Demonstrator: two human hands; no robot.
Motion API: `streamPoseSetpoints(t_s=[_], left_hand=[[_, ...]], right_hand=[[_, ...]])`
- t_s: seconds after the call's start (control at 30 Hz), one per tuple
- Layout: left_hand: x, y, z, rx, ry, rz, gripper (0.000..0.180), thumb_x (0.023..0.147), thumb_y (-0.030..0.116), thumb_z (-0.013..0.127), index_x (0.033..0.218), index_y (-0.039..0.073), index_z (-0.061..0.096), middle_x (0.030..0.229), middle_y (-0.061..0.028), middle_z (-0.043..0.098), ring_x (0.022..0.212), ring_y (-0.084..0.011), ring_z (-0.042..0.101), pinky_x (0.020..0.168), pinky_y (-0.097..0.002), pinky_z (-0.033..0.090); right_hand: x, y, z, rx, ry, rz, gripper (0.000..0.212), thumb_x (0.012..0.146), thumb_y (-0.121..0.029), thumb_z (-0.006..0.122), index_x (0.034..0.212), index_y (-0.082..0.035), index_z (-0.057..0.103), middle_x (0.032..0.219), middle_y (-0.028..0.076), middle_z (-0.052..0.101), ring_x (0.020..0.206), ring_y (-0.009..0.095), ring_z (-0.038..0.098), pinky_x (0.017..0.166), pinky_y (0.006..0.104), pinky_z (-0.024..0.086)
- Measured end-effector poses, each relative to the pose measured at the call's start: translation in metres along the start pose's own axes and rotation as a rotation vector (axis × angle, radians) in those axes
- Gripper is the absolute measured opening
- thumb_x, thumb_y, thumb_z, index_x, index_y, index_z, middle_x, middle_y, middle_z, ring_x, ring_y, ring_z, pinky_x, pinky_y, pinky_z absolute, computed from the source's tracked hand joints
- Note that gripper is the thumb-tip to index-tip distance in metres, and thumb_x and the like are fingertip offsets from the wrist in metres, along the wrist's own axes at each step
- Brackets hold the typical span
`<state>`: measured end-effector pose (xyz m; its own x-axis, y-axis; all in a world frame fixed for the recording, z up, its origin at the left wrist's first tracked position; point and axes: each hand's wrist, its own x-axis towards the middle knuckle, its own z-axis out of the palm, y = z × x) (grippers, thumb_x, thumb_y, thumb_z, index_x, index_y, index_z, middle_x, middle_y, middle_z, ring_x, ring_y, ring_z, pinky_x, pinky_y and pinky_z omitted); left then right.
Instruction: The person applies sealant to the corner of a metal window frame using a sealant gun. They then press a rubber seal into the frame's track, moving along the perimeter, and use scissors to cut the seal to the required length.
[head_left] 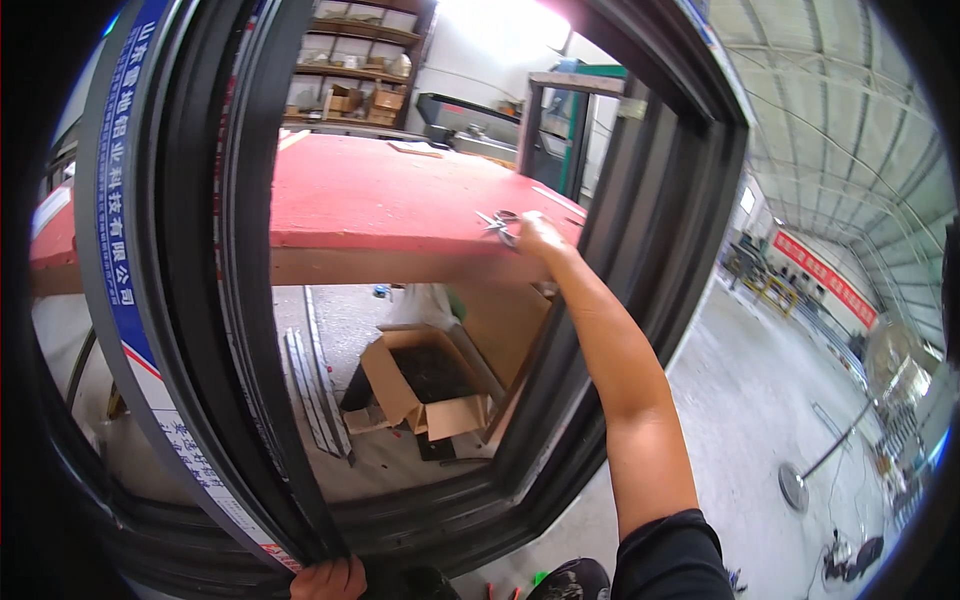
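Note:
A large dark window frame [255,420] stands upright in front of me, its left upright covered by a blue and white printed protective film [120,250]. My left hand [328,580] is low at the bottom edge of the picture, its fingers curled on the lower end of that upright. Through the frame's opening reaches my bare right arm, and my right hand [540,235] is closed at the handles of a pair of scissors [497,224]. The scissors are over the near edge of a red-topped table [380,190], blades pointing left.
Below the table an open cardboard box [400,390] sits on the grey floor beside metal strips [315,390]. Shelves with boxes [360,70] line the back wall. At the right are a standing fan [890,365] and a red banner [825,280].

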<state>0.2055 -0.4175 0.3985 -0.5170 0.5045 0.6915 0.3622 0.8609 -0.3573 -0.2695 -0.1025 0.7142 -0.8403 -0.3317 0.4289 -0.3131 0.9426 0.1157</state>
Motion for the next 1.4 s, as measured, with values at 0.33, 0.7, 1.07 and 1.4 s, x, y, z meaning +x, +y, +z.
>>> streamPoseSetpoints(t_s=[0.33, 0.7, 1.07, 1.4], left_hand=[[0.01, 0.025, -0.001, -0.047, -0.25, -0.084, 0.032, 0.085, 0.028, 0.067, 0.112, 0.012, 0.067, 0.092, -0.0063, 0.065, 0.076, -0.0232, 0.063, 0.067, -0.0375, 0.052], [-0.051, 0.067, 0.083, 0.295, -0.133, -0.144, 0.031, 0.067, 0.017, 0.073, 0.096, 0.009, 0.065, 0.078, -0.0119, 0.057, 0.071, -0.0323, 0.057, 0.062, -0.0447, 0.046], [0.218, 0.302, 0.126, -0.038, -0.253, 0.212, 0.033, 0.072, 0.016, 0.072, 0.104, 0.01, 0.062, 0.09, -0.0095, 0.061, 0.083, -0.0316, 0.059, 0.069, -0.0445, 0.049], [0.278, 0.417, 0.185, -0.295, -0.141, 0.646, 0.02, 0.07, 0.017, 0.069, 0.084, 0.01, 0.057, 0.073, -0.0043, 0.05, 0.071, -0.0227, 0.054, 0.062, -0.0358, 0.045]], right_hand=[[-0.234, -0.001, 0.047, 0.443, 0.234, -0.204, 0.017, 0.087, -0.006, 0.063, 0.102, -0.001, 0.056, 0.088, 0.021, 0.065, 0.074, 0.036, 0.064, 0.066, 0.0429, 0.052], [-0.573, 0.077, 0.098, 1.951, -0.349, -0.047, 0.011, 0.084, 0.001, 0.064, 0.093, -0.002, 0.057, 0.086, 0.004, 0.062, 0.071, 0.011, 0.058, 0.063, 0.024, 0.048], [-0.793, 0.196, 0.139, 1.093, 0.207, 0.508, 0.039, 0.077, -0.021, 0.081, 0.069, -0.003, 0.047, 0.059, 0.011, 0.048, 0.052, 0.025, 0.046, 0.051, 0.0366, 0.04], [-0.87, 0.205, 0.186, 0.535, -0.07, 0.567, 0.022, 0.077, -0.017, 0.075, 0.068, -0.004, 0.059, 0.077, 0.011, 0.058, 0.071, 0.031, 0.059, 0.059, 0.0405, 0.046]])
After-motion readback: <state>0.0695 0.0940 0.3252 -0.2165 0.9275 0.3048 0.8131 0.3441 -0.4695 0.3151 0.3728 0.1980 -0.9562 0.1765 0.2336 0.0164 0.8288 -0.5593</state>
